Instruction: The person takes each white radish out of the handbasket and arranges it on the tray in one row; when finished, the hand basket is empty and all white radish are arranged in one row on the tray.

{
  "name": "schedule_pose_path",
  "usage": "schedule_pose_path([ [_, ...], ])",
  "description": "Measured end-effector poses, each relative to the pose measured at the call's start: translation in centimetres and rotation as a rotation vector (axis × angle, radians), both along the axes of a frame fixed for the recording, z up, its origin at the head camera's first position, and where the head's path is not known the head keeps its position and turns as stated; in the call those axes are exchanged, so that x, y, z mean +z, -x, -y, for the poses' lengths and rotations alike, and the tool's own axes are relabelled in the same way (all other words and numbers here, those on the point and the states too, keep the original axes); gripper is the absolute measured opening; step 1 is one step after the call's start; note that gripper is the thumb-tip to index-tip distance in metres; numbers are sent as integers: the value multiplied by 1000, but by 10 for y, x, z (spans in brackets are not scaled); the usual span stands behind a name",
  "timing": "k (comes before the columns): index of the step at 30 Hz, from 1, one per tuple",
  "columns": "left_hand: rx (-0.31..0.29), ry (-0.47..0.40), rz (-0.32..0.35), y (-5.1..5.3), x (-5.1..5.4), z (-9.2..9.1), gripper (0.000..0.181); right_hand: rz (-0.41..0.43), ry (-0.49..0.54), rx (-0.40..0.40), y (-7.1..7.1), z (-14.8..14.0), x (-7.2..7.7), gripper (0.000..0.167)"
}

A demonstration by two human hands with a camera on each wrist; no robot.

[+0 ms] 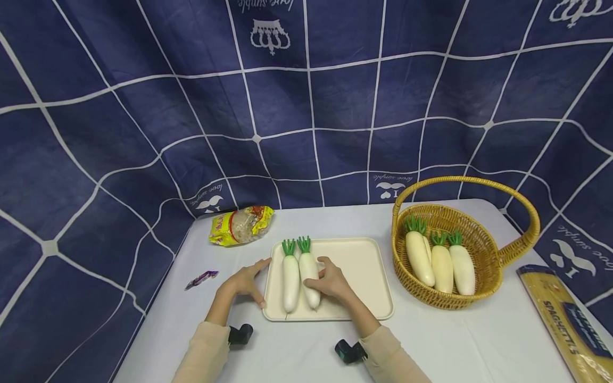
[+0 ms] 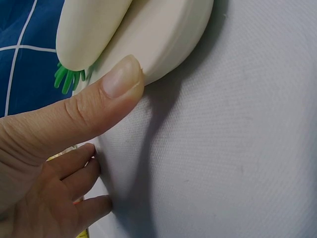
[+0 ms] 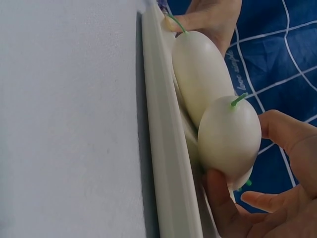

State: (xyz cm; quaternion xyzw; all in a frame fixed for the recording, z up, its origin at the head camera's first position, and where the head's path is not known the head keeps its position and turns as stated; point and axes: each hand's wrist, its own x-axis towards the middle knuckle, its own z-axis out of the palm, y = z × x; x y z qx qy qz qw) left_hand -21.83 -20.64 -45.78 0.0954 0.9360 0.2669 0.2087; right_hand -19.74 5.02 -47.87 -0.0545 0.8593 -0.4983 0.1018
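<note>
Two white toy radishes with green tops lie side by side on a cream tray (image 1: 356, 276). My right hand (image 1: 332, 280) grips the right radish (image 1: 308, 268), its thumb and a finger on opposite sides of it in the right wrist view. Beside that one lies the left radish (image 1: 290, 282), with no hand on it. At the tray's left edge is my left hand (image 1: 242, 282), fingers spread and relaxed. Its thumb (image 2: 121, 82) appears to touch the tray rim in the left wrist view, while the other fingers stay off the radishes.
A wicker basket (image 1: 447, 303) with a tall handle stands right of the tray, holding several toy radishes (image 1: 463, 268). A spaghetti pack (image 1: 565, 324) lies at the far right. Behind the left hand are a yellow food bag (image 1: 241, 226) and a small purple wrapper (image 1: 201, 279).
</note>
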Motion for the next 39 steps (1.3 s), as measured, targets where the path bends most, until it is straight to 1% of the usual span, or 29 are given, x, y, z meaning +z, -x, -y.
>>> schedule_pose_path([
  [5, 3, -9, 2, 0, -1, 0, 119, 7, 8, 11, -1, 3, 0, 80],
  [10, 6, -7, 0, 0, -1, 0, 119, 48, 98, 27, -4, 5, -1, 80],
  [13, 8, -9, -1, 0, -1, -1, 119, 50, 130, 31, -6, 4, 0, 80],
  [20, 2, -8, -11, -1, 1, -1, 119, 6, 98, 40, -11, -2, 2, 80],
  [28, -11, -11, -24, -1, -1, 1, 119, -14, 44, 15, -20, -17, 5, 78],
  [33, -13, -3, -31, -2, -1, 0, 119, -6, 68, -5, -27, -30, 10, 75],
  [39, -9, -1, -26, -2, 0, 0, 118, 3, 110, -58, -34, -48, 16, 73],
])
